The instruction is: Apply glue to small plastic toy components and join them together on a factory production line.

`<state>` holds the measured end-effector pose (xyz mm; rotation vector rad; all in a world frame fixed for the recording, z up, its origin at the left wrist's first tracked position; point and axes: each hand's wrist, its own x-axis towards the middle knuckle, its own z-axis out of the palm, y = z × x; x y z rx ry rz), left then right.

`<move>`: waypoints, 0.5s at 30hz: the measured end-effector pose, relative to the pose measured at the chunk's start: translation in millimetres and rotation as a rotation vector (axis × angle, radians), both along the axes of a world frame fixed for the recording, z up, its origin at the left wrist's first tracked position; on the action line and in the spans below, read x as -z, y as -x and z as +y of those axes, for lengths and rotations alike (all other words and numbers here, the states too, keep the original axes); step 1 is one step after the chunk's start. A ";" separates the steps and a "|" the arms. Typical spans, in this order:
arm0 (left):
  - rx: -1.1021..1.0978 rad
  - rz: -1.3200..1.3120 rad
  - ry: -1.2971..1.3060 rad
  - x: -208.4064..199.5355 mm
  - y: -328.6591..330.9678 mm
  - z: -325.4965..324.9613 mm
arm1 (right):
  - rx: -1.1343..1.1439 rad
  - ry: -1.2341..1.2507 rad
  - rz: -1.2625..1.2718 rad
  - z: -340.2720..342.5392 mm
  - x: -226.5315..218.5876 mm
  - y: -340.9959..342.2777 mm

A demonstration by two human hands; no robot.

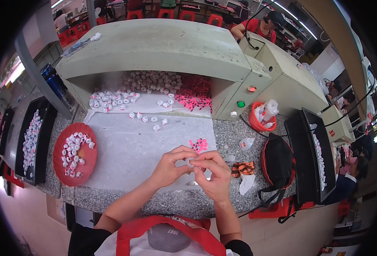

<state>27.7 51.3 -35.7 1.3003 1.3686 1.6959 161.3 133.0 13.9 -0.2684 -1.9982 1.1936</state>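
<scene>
My 2 hands meet above the near part of the white sheet (124, 158). My left hand (171, 166) and right hand (213, 172) both pinch a small pale piece (190, 161) between their fingertips; its exact shape is too hidden to tell. Just past my fingers lies a little heap of pink pieces (200, 146). To my left, bare sheet stretches to near the scalloped red plate (58, 149), which holds white pieces. Ahead, loose white rolls (154, 120) lie near the open lip of the pale green machine (154, 51). On my right there is less room: a small white bottle (246, 145), a striped cloth (243, 169) and a black bag (278, 160) stand past the sheet's edge. My forearms cross the front edge of the granite counter (188, 199).
</scene>
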 end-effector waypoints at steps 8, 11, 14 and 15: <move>-0.024 -0.110 0.079 8.2 -9.3 -1.4 | 0.051 0.056 -0.008 -1.6 13.0 -2.1; -0.137 0.048 0.171 8.8 -7.8 -3.3 | 0.154 0.043 -0.104 -5.1 19.2 -5.5; -0.269 0.290 0.183 29.8 -1.4 -10.0 | 0.159 0.060 -0.313 -14.2 39.7 -21.0; -0.248 0.280 0.192 36.7 0.2 -12.7 | 0.177 0.071 -0.327 -18.6 47.8 -28.7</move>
